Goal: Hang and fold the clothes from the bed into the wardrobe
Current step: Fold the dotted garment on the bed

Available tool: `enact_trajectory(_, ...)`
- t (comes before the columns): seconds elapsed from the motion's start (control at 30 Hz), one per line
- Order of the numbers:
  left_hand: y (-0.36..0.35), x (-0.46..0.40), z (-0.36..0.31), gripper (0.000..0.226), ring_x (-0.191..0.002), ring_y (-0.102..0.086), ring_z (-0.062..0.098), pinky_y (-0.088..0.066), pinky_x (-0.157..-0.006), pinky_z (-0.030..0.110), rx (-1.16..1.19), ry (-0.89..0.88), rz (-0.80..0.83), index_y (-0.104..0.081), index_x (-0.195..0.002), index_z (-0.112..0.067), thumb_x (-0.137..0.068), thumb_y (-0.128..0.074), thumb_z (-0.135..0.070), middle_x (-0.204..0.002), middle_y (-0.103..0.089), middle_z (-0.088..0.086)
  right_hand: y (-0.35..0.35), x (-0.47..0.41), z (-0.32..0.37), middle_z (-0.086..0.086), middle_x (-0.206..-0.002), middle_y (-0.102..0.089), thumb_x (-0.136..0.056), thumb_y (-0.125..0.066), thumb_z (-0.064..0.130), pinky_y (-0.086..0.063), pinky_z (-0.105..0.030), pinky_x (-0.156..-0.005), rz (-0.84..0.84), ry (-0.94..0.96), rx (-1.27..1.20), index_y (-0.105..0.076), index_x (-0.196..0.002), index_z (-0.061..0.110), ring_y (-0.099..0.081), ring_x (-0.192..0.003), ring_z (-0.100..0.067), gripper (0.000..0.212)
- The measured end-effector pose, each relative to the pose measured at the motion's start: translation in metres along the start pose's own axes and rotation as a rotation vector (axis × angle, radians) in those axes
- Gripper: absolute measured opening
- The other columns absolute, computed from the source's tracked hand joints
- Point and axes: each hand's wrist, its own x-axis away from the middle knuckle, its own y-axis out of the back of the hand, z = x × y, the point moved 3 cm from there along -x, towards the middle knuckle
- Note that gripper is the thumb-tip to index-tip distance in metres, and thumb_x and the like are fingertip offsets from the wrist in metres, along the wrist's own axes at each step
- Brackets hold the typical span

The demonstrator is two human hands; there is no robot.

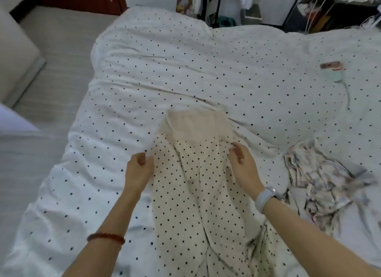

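Note:
A cream garment with black dots [191, 186] lies lengthwise on the bed [165, 60], its plain beige waistband [195, 122] at the far end. My left hand [139, 169] pinches the garment's left edge just below the waistband. At the right edge, my right hand [243, 163] has its fingers curled on the fabric. A crumpled floral and grey garment [321, 186] lies to the right on the bed. The open wardrobe rack [247, 0] with hanging clothes stands beyond the bed's far end.
A white duvet with black dots covers the bed. A small mint and pink item with a cord [334, 74] lies at the right. Grey floor [57, 49] runs along the left side, with a beige furniture piece [16, 56] at the far left.

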Motion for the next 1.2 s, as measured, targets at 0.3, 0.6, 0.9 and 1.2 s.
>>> enact_trajectory(0.3, -0.020, 0.146, 0.108, 0.033, -0.083, -0.060, 0.013, -0.052, -0.082, 0.041, 0.144, 0.345, 0.196, -0.055, -0.119, -0.004, -0.094, -0.053, -0.025, -0.106, -0.062, 0.001, -0.012, 0.169, -0.111, 0.005, -0.127, -0.036, -0.096, -0.047, 0.030, -0.031, -0.027, -0.106, 0.085, -0.303, 0.073, -0.033, -0.139, 0.013, -0.035, -0.123, -0.012, 0.048)
enact_trajectory(0.6, -0.015, 0.218, 0.127, 0.053, -0.106, -0.064, 0.025, -0.050, -0.091, 0.039, 0.260, 0.479, 0.677, -0.058, -0.119, -0.007, -0.074, -0.070, -0.032, -0.118, -0.066, 0.009, 0.021, 0.216, -0.135, 0.001, -0.060, -0.031, -0.098, -0.041, 0.018, -0.021, -0.018, -0.049, 0.064, -0.359, 0.073, -0.029, -0.060, 0.017, -0.030, -0.056, -0.012, 0.040)
enact_trajectory(0.9, 0.019, 0.258, 0.107, 0.021, -0.092, -0.062, 0.027, -0.057, -0.082, 0.038, 0.737, 0.390, 0.506, -0.060, -0.089, -0.005, -0.073, -0.070, -0.013, -0.084, -0.068, 0.009, 0.032, 0.256, -0.100, 0.001, -0.156, -0.012, -0.095, -0.047, 0.017, -0.023, -0.031, -0.108, 0.355, 0.085, 0.289, -0.014, -0.149, 0.017, -0.036, -0.128, -0.013, 0.063)
enact_trajectory(1.2, 0.015, 0.270, 0.086, 0.020, -0.077, -0.067, 0.018, -0.050, -0.093, 0.033, 0.538, 0.124, 0.457, -0.054, -0.081, -0.004, -0.096, -0.041, -0.009, -0.072, -0.061, 0.004, -0.022, 0.264, -0.109, -0.011, -0.129, -0.042, -0.091, -0.053, 0.038, -0.038, -0.038, -0.100, 0.309, 0.185, 0.493, -0.039, -0.135, 0.010, -0.041, -0.120, -0.029, 0.054)
